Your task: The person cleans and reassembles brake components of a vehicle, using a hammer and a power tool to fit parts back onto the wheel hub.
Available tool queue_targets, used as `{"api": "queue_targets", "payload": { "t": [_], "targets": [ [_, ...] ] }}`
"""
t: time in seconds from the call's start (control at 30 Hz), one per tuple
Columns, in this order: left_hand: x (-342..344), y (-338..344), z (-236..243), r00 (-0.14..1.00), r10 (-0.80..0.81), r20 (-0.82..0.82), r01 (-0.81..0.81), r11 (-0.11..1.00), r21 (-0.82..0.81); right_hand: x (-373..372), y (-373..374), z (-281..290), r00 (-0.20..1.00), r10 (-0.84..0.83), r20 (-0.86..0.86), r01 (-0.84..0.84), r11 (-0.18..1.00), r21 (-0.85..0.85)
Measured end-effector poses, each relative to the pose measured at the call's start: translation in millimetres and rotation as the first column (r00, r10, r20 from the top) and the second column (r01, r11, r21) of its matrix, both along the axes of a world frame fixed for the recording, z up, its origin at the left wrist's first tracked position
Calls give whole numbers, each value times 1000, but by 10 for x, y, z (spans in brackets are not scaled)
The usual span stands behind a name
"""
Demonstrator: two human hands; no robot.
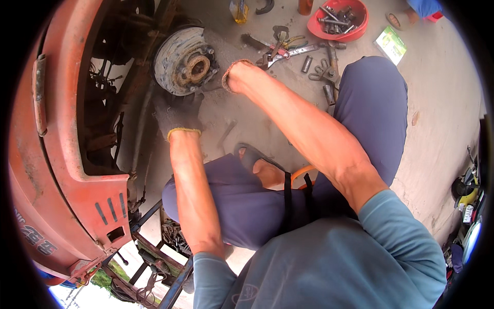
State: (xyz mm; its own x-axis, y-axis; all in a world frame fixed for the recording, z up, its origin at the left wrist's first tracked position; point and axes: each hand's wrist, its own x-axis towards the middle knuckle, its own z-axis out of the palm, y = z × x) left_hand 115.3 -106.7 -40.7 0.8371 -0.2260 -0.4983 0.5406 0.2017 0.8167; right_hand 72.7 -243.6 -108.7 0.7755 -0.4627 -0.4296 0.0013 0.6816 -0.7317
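Observation:
A rusty round wheel hub [185, 62] with studs sticks out from the side of an orange-red vehicle [67, 154]. My left hand [177, 110], in a dark glove with a yellow cuff, lies just under the hub's lower edge, its fingers lost in shadow. My right hand [226, 76] wears a grey glove and reaches to the hub's right rim. Its fingers blend with the concrete floor, so its grip is unclear. I sit low with my knees bent, in blue trousers.
Wrenches and pliers [288, 51] lie scattered on the concrete beyond my right hand. A red bowl of bolts [337, 20] stands at the back, with a yellow bottle [239, 10] and a green-white box [391, 44] nearby. A metal frame [154, 257] lies at lower left.

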Motion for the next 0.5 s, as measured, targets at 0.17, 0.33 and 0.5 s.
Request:
{"api": "queue_targets", "payload": {
  "t": [0.17,0.33,0.5],
  "targets": [
    [264,124,-342,971,-203,130,206,978,-13,287,78,89,992,15,122,-16,1000,3],
    [448,221,-661,874,-434,220,440,898,22,263,-23,362,999,39,-19,-37,996,84],
    [662,461,-776,653,-650,-389,-376,168,-911,351,59,320,1000,-10,-18,9,1000,-13]
  ]
}}
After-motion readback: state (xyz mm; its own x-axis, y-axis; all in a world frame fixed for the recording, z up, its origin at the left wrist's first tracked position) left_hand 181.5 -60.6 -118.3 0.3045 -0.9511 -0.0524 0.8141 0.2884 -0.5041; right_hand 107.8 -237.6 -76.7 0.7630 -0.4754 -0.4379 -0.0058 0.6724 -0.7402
